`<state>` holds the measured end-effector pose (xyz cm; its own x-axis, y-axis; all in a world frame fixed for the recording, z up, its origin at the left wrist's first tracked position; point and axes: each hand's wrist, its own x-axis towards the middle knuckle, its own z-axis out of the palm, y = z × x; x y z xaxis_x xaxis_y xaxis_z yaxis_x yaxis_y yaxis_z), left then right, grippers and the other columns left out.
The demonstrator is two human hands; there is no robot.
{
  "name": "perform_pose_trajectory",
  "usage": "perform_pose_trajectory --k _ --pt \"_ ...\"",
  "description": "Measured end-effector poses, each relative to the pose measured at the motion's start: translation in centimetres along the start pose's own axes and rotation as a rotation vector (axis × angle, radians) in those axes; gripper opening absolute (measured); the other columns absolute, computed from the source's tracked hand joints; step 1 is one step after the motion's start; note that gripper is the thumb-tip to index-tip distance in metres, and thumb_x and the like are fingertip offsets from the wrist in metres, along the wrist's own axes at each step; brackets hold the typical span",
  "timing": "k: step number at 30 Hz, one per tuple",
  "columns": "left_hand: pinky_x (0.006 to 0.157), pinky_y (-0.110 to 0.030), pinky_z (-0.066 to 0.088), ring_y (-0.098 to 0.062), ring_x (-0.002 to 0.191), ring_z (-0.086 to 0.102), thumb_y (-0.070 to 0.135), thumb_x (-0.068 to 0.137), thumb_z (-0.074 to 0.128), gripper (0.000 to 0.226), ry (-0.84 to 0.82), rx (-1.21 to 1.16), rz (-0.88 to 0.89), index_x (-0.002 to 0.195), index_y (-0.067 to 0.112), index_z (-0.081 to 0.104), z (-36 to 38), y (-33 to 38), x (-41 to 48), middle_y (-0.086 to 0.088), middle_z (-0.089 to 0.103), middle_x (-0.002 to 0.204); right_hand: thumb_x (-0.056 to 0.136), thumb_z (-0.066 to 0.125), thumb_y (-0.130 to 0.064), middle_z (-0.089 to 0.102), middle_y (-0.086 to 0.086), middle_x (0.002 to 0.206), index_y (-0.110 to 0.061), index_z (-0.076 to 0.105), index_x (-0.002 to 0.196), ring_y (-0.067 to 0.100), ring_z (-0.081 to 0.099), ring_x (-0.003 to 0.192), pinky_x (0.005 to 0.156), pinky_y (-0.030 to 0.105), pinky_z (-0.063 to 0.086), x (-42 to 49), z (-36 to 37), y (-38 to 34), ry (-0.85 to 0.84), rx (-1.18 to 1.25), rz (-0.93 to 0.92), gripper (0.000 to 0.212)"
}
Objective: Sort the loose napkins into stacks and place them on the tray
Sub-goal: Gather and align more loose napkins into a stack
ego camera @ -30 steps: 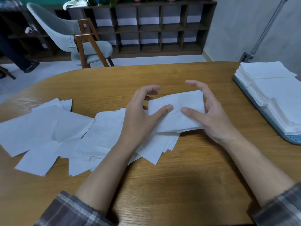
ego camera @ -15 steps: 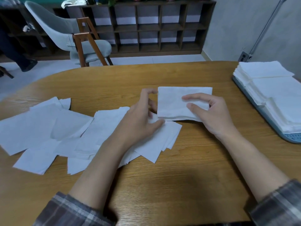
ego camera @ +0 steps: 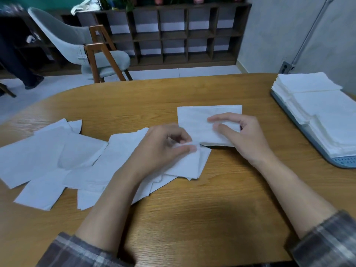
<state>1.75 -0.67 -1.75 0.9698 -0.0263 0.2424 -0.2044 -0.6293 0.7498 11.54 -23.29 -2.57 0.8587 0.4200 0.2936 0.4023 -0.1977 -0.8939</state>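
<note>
Loose napkins [ego camera: 48,151] lay unsorted on the tabletop [ego camera: 192,218] at left, the left hand [ego camera: 161,149] pinching one in its grip. At centre the right hand [ego camera: 244,137] gripped a small stack [ego camera: 196,120]; at right, the tray [ego camera: 344,162] already held several finished stacks [ego camera: 323,110].

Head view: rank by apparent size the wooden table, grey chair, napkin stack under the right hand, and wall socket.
1. wooden table
2. grey chair
3. napkin stack held by the right hand
4. wall socket
The chair stands farther off, so its true size is unsure.
</note>
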Motion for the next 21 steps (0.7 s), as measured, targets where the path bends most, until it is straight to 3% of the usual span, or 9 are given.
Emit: perform_pose_trajectory --k 3,5,9,12,15,18,21 --pt "0.074 -0.019 0.046 -0.011 0.080 0.066 0.024 0.089 0.086 0.014 0.221 -0.014 0.142 0.087 0.015 0.075 1.0 0.5 0.1 0.011 0.073 0.084 0.093 0.076 -0.031 0.079 -0.012 0.112 -0.019 0.081 0.108 0.002 0.069 0.116 0.107 0.021 0.045 -0.5 0.3 -0.7 -0.149 0.061 0.008 0.021" --pt "0.071 -0.021 0.045 -0.010 0.077 0.064 0.022 0.092 0.083 0.014 0.277 -0.008 0.168 0.088 0.013 0.074 1.8 0.4 0.1 0.011 0.072 0.083 0.090 0.079 -0.034 0.080 -0.009 0.110 -0.019 0.082 0.107 0.006 0.071 0.111 0.103 0.025 0.048 -0.7 0.8 -0.9 -0.243 0.078 0.034 0.023" --pt "0.068 -0.029 0.050 -0.014 0.076 0.068 0.032 0.093 0.082 0.016 0.261 -0.028 0.126 0.095 0.018 0.074 2.1 0.5 0.0 0.010 0.073 0.082 0.096 0.077 -0.020 0.079 -0.007 0.091 -0.014 0.081 0.096 0.004 0.070 0.084 0.078 0.018 0.048 -0.8 1.4 -0.6 -0.260 0.105 0.045 0.007" --pt "0.073 -0.028 0.054 -0.007 0.081 0.071 0.037 0.087 0.086 0.021 0.174 0.041 0.007 0.102 0.029 0.075 0.6 -0.2 0.0 0.013 0.076 0.086 0.095 0.077 -0.014 0.079 -0.002 0.091 -0.008 0.078 0.092 0.008 0.071 0.083 0.077 0.020 0.051 -0.5 0.9 -0.3 -0.142 0.159 0.084 0.007" --pt "0.066 -0.025 0.050 -0.005 0.067 0.063 0.028 0.086 0.088 0.023 0.103 -0.029 -0.112 0.105 0.032 0.075 -1.1 -0.9 0.1 0.009 0.074 0.080 0.097 0.073 -0.009 0.080 0.001 0.104 -0.003 0.077 0.101 0.015 0.076 0.092 0.082 0.023 0.056 -0.2 0.1 -0.1 -0.059 0.257 0.120 0.009" --pt "0.060 -0.018 0.046 -0.006 0.059 0.051 0.017 0.087 0.088 0.029 0.155 -0.199 -0.118 0.112 0.025 0.076 -1.9 -0.7 0.7 0.006 0.065 0.074 0.097 0.073 -0.011 0.078 0.005 0.114 -0.010 0.075 0.114 0.020 0.075 0.102 0.087 0.030 0.059 -0.2 0.1 0.0 -0.099 0.305 0.130 0.017" --pt "0.062 -0.024 0.052 -0.009 0.065 0.064 0.012 0.086 0.088 0.034 0.168 -0.283 -0.122 0.116 0.020 0.075 -1.3 -0.5 1.4 0.004 0.071 0.077 0.089 0.077 -0.018 0.073 -0.002 0.109 -0.019 0.068 0.118 0.013 0.068 0.098 0.081 0.027 0.055 -0.2 0.5 0.0 -0.158 0.329 0.117 0.030"
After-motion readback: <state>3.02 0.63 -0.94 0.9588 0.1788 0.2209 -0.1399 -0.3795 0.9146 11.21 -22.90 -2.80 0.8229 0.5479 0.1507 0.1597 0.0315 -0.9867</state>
